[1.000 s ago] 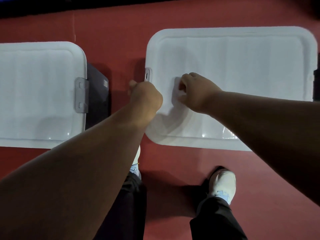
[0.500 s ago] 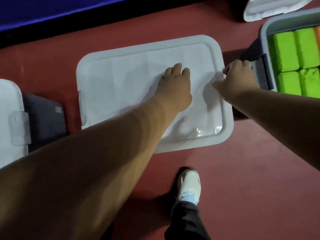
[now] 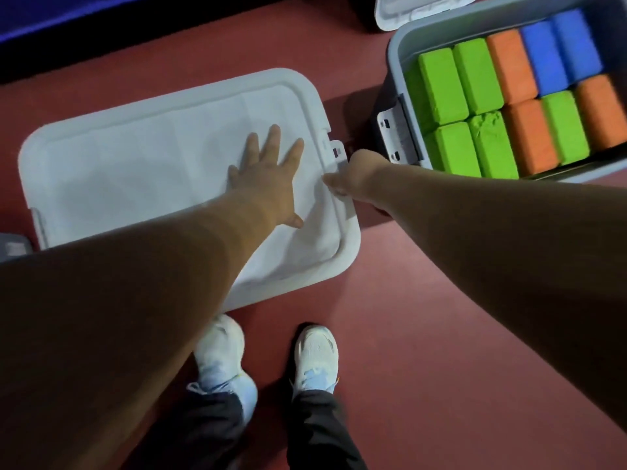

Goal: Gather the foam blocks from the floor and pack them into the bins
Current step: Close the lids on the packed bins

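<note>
A closed bin with a white lid (image 3: 135, 171) stands on the red floor in front of me. My left hand (image 3: 268, 178) lies flat on the lid's right half, fingers spread and straight. At the lid's right rim, beside the small latch (image 3: 337, 152), my right hand (image 3: 356, 178) is curled over the edge with the thumb on top; its fingers are hidden. To the right is an open grey bin (image 3: 395, 62) packed with green foam blocks (image 3: 444, 86), orange ones (image 3: 529, 137) and blue ones (image 3: 556, 52).
A loose white lid (image 3: 424, 8) lies behind the open bin. The corner of another bin (image 3: 12, 247) shows at the left edge. My two white shoes (image 3: 315, 354) stand on the red floor just before the closed bin. A dark blue wall runs along the back.
The view has swung further right, showing more of the open bin of blocks. My left hand's fingers have spread flat on the lid. My right hand stays at the lid's right edge.
</note>
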A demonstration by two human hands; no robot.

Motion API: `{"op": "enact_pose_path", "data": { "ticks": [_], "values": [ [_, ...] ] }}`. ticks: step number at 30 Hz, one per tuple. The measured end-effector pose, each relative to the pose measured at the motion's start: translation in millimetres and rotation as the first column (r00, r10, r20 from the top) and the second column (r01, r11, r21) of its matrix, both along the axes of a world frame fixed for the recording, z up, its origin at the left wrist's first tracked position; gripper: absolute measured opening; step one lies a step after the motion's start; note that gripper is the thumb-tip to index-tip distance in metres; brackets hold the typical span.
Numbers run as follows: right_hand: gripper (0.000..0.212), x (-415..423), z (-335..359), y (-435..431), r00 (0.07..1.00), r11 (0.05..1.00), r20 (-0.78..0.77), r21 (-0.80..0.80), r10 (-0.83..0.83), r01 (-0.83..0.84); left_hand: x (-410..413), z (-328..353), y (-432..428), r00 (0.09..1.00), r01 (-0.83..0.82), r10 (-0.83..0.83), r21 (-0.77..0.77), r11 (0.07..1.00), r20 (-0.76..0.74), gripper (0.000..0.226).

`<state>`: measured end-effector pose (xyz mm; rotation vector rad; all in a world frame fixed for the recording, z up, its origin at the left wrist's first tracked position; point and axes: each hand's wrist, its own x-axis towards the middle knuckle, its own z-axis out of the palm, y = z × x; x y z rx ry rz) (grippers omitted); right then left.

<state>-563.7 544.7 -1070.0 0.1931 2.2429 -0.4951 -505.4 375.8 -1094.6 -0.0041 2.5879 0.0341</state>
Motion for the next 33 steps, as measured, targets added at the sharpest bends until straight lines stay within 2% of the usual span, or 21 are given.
{"op": "enact_pose_path", "data": {
  "ticks": [3,6,10,17,21,25,27,30,33],
  "values": [
    [0.037,-5.2,1.5,-4.0,0.998,0.998,0.043,-0.036,-0.041,0.042,1.7,-0.8,-0.7,1.000,-0.003,0.003,0.013,1.000,-0.005,0.142],
    [0.040,-11.0,4.6,-9.6,0.998,0.999,0.059,-0.029,-0.037,0.039,1.8,1.0,-1.2,0.999,-0.034,0.033,0.049,0.998,0.004,0.141],
    [0.027,-19.1,1.1,-8.8,0.993,0.998,0.116,-0.052,-0.019,0.025,3.1,1.6,-2.5,0.999,-0.050,0.049,0.090,0.995,0.008,0.141],
    [0.037,-4.4,-4.8,-14.4,0.998,0.999,0.053,0.026,-0.038,0.036,3.7,3.2,-3.8,0.997,-0.071,0.066,0.118,0.990,0.046,0.142],
    [0.038,-3.3,-5.5,-24.4,0.991,0.988,-0.006,0.077,-0.132,0.132,4.0,2.9,-5.1,0.996,-0.074,0.067,0.128,0.989,0.055,0.141],
    [0.046,5.7,-12.9,-44.2,0.970,0.942,-0.120,0.242,-0.209,0.233,2.6,6.5,-6.9,0.994,-0.070,0.057,0.139,0.988,0.090,0.139],
    [0.049,9.8,-15.4,-45.7,0.977,0.933,-0.123,0.295,-0.177,0.206,2.3,12.3,-8.6,0.993,-0.046,0.033,0.116,0.992,0.109,0.136],
    [0.037,5.1,-0.8,-36.6,1.000,0.968,-0.010,0.251,0.011,-0.008,-3.9,30.0,-2.2,0.990,-0.010,0.005,0.040,0.999,0.141,0.109],
    [0.032,-9.9,23.7,-23.4,0.983,0.970,0.096,0.173,0.156,-0.171,-31.2,56.3,13.2,0.960,-0.140,0.123,0.051,0.989,0.253,0.069]
  ]
}}
